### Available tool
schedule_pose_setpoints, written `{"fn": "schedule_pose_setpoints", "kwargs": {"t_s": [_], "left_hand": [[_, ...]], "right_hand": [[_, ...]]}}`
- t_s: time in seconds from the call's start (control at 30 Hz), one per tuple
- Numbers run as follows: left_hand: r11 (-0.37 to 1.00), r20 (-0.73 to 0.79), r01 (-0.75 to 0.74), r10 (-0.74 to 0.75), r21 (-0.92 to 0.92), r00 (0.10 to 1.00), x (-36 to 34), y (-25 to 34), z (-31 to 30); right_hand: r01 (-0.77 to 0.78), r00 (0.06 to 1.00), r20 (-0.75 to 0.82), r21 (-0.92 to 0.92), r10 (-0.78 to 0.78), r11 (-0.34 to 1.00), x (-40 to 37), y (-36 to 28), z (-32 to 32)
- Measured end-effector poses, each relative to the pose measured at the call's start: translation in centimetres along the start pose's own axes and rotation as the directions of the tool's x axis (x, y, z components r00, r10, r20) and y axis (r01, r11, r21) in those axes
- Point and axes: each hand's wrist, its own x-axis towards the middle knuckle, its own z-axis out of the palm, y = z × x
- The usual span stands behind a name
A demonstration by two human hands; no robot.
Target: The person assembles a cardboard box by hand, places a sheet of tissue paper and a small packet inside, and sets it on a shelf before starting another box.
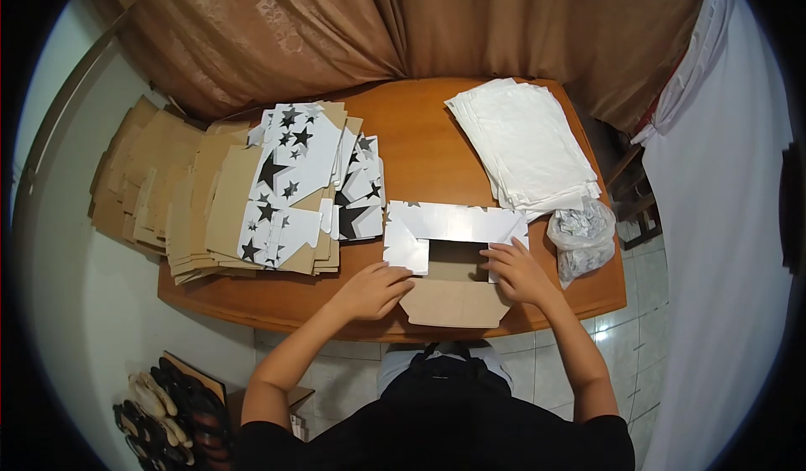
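— At the near edge of the round brown wooden table [420,127], what lies under the hands?

— A flat cardboard box blank [453,223], glossy white on its outer panels and plain brown inside. A brown flap reaches toward the person and just over the table's rim.

— And the left hand [374,290]?

— Fingers curled, knuckles up, tips at the lower corner of the blank's left white panel. It may be pinching that corner, but from this angle I cannot tell whether it grips or only rests.

— The right hand [516,274]?

— Spread fairly wide, fingers flat on the blank's right side, pressing rather than holding anything.

— What is about it?

— Just right of the blank is a crumpled clear plastic bag [581,238] of small pale pieces, too small to make out. Behind that is a slanted stack of white sheets [525,143]. To the left, a pile of flat cartons printed with black stars [294,177] overlaps a wider heap of plain brown cardboard blanks [151,185] that juts past the table's edge. A brown curtain [378,26] hangs behind the table, and dark shoes [168,412] lie on the floor at lower left.
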Motion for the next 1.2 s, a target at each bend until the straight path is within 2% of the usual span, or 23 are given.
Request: {"fn": "schedule_pose_setpoints", "kwargs": {"t_s": [0.07, 0.37, 0.47, 0.57, 0.63, 0.7, 0.73, 0.77, 0.83, 0.87, 0.97, 1.0, 1.2], "left_hand": [[0.996, 0.050, -0.084, 0.082, 0.038, 0.995, -1.3, -0.8, -0.6], [0.950, -0.170, -0.202, 0.246, 0.236, 0.954, -0.6, -1.6, 1.0], [0.983, -0.260, -0.135, 0.163, 0.126, 0.952, -1.0, -2.1, 2.6], [0.995, -0.252, 0.087, -0.095, -0.041, 0.963, -0.5, -1.6, 2.8], [0.984, -0.276, 0.168, -0.176, -0.051, 0.945, 0.3, -1.5, 3.1], [0.967, -0.336, 0.230, -0.252, -0.106, 0.907, 1.3, -1.2, 3.1], [0.956, -0.381, 0.250, -0.291, -0.156, 0.877, 1.9, -0.9, 2.8], [0.941, -0.423, 0.267, -0.332, -0.206, 0.843, 2.4, -0.7, 2.5], [0.969, -0.415, 0.243, -0.242, -0.051, 0.877, 3.1, -0.7, 1.8], [0.973, -0.405, 0.230, -0.199, 0.027, 0.892, 3.4, -0.8, 1.7], [0.994, -0.235, 0.053, -0.029, 0.096, 0.972, 3.3, -1.4, 3.5], [0.992, -0.225, 0.099, -0.114, -0.075, 0.968, 3.5, -0.8, 3.3], [0.991, -0.214, 0.118, -0.128, -0.059, 0.968, 3.4, -1.4, 4.9]], "right_hand": [[-0.017, 0.999, -0.050, 0.036, 0.019, 0.999, -2.5, -0.6, -0.9], [-0.045, 0.999, 0.004, -0.145, 0.046, 0.988, -5.1, -2.2, -1.0], [-0.063, 0.995, -0.080, -0.077, 0.056, 0.995, -5.8, -1.6, 0.6], [-0.197, 0.945, -0.228, 0.175, 0.235, 0.965, -5.8, -0.6, 2.7], [-0.258, 0.856, -0.404, 0.202, 0.321, 0.945, -4.6, -1.2, 3.2], [-0.278, 0.698, -0.617, 0.233, 0.363, 0.932, -2.4, -2.3, 4.3], [-0.223, 0.659, -0.690, 0.202, 0.300, 0.954, -1.5, -2.5, 4.7], [-0.264, 0.754, -0.611, 0.054, 0.241, 0.963, -1.2, -2.7, 4.4], [-0.276, 0.903, -0.399, -0.250, 0.161, 0.928, -0.6, -3.5, 3.2], [-0.260, 0.916, -0.379, -0.315, 0.131, 0.913, -0.4, -3.4, 4.1], [-0.277, 0.910, -0.374, -0.232, 0.177, 0.933, 0.0, -3.4, 5.0], [-0.285, 0.913, -0.363, -0.238, 0.187, 0.929, 0.0, -3.3, 5.1], [-0.260, 0.936, -0.309, -0.282, 0.169, 0.923, 0.1, -2.6, 5.6]]}}
